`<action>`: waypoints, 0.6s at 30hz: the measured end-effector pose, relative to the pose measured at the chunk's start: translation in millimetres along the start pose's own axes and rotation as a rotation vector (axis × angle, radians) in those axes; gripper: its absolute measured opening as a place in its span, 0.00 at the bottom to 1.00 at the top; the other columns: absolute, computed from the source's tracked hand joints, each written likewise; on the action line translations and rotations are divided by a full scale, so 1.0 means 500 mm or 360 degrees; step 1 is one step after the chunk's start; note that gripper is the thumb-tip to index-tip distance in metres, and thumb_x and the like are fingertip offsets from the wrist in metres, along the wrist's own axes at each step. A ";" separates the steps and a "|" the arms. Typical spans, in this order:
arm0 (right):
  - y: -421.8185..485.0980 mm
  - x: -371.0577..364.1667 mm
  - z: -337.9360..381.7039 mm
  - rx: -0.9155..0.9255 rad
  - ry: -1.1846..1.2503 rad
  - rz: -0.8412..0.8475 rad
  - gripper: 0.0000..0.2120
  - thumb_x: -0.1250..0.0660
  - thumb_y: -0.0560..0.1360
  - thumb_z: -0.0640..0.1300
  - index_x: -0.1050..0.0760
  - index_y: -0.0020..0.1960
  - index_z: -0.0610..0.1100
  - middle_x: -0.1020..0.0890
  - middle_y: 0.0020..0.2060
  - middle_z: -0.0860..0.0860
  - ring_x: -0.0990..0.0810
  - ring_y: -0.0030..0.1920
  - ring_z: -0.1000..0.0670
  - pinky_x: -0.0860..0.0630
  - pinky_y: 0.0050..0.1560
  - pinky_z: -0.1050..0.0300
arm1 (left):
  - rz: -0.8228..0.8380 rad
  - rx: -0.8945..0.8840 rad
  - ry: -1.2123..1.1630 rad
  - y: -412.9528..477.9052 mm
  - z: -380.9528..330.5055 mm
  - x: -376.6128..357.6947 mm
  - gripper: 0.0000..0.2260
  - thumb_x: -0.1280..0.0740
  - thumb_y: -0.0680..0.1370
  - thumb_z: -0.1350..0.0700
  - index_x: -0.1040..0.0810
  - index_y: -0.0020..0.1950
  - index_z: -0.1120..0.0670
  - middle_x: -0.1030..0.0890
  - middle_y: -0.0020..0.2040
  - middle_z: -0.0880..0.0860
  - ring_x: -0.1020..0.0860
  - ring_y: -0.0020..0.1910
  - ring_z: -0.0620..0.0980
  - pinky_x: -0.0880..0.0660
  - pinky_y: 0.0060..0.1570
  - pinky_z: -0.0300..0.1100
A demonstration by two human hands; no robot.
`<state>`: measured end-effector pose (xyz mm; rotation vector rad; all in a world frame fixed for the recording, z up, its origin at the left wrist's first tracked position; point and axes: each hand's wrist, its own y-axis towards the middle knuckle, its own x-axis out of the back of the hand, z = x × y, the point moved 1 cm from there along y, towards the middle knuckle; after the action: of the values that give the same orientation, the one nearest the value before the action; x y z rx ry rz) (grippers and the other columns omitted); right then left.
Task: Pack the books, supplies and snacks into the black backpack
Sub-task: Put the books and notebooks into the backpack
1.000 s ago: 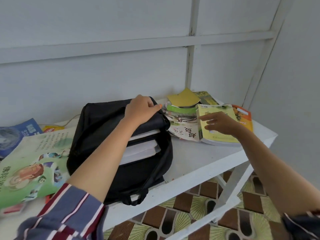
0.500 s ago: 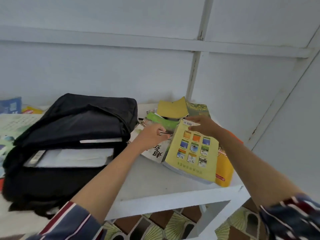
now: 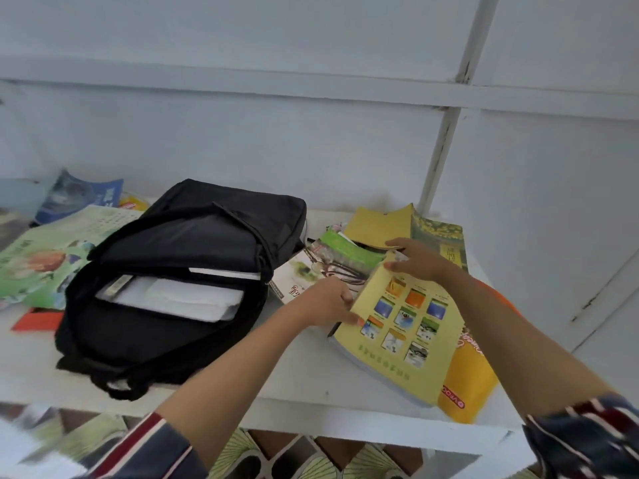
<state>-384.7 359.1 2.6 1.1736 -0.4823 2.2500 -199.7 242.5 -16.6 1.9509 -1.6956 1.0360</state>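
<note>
The black backpack [image 3: 179, 278] lies unzipped on the white table [image 3: 294, 382], with white-edged books showing inside its mouth. To its right a thick yellow book [image 3: 408, 340] with small picture squares on its cover is tilted up off the table. My left hand [image 3: 325, 300] grips its left edge, thumb on the cover. My right hand [image 3: 415, 259] holds its far top edge. Under the book lies an orange-yellow snack bag [image 3: 466, 385]. Behind it sits a pile of other books [image 3: 349, 250].
A green picture book [image 3: 45, 257], a blue book [image 3: 83, 198] and a red item [image 3: 34, 319] lie left of the backpack. The wall runs close behind the table. The table's front edge is near my arms, with tiled floor below.
My left hand left the backpack flap and moved right to the yellow book. The book was turned over and lifted at its far edge by both hands. The view swung right.
</note>
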 end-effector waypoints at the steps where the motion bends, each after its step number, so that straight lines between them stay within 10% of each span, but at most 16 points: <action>1: -0.002 0.004 0.000 0.0017 0.0072 -0.0013 0.25 0.33 0.75 0.45 0.34 0.69 0.43 0.31 0.68 0.46 0.32 0.67 0.46 0.36 0.65 0.54 | -0.0005 0.0003 -0.0043 -0.001 0.001 0.003 0.13 0.25 0.70 0.53 0.26 0.36 0.60 0.31 0.36 0.56 0.32 0.36 0.49 0.37 0.33 0.38; 7: -0.031 0.037 0.004 0.0094 0.0549 -0.0086 0.22 0.28 0.71 0.47 0.30 0.62 0.55 0.23 0.44 0.48 0.23 0.44 0.50 0.29 0.40 0.61 | -0.0058 -0.0017 -0.0189 -0.005 0.001 0.018 0.14 0.23 0.66 0.52 0.25 0.45 0.51 0.26 0.45 0.43 0.26 0.48 0.43 0.30 0.45 0.37; 14: -0.069 0.091 0.009 0.0188 0.0918 -0.0183 0.22 0.25 0.65 0.42 0.25 0.55 0.59 0.19 0.49 0.43 0.18 0.49 0.43 0.20 0.49 0.47 | -0.0070 -0.0088 -0.0484 -0.018 -0.029 0.053 0.16 0.22 0.65 0.58 0.28 0.43 0.49 0.24 0.56 0.48 0.25 0.57 0.45 0.29 0.53 0.39; 18: -0.093 0.119 0.015 0.0288 0.1106 -0.0269 0.27 0.25 0.61 0.43 0.24 0.60 0.48 0.17 0.48 0.48 0.17 0.47 0.49 0.19 0.46 0.56 | -0.0149 -0.0167 -0.0618 -0.031 -0.046 0.076 0.17 0.23 0.64 0.62 0.27 0.45 0.49 0.22 0.56 0.52 0.23 0.57 0.49 0.27 0.59 0.48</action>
<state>-379.0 409.6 58.8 0.4203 0.0944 2.3908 -191.2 235.4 29.1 2.2442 -1.7850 0.5462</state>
